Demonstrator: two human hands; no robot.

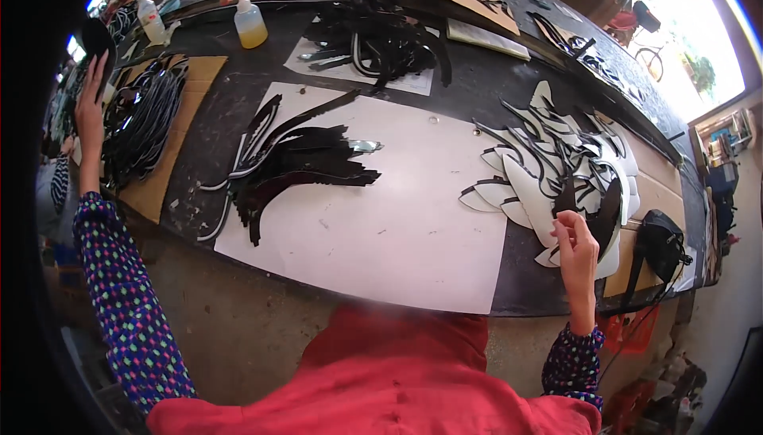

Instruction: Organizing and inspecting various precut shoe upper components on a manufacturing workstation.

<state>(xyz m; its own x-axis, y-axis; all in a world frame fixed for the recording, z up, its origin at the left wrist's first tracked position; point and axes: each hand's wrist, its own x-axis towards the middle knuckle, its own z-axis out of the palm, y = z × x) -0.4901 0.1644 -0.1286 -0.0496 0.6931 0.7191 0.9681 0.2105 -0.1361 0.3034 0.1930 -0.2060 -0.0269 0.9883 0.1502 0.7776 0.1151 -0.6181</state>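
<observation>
Curved white, black-edged pieces (522, 189) lie heaped, overlapping, at the right.

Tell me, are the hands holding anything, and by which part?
I can't tell: the left hand is at a dark rounded thing, the right hand by the white pieces, but no grip shows clearly.

A workshop around me, a scuffed dark worktop (238, 77) before me, batches of black strips (147, 133) and white curved pieces (520, 189), a bottle of yellow liquid (253, 30), grimy bare floor (238, 300)
</observation>
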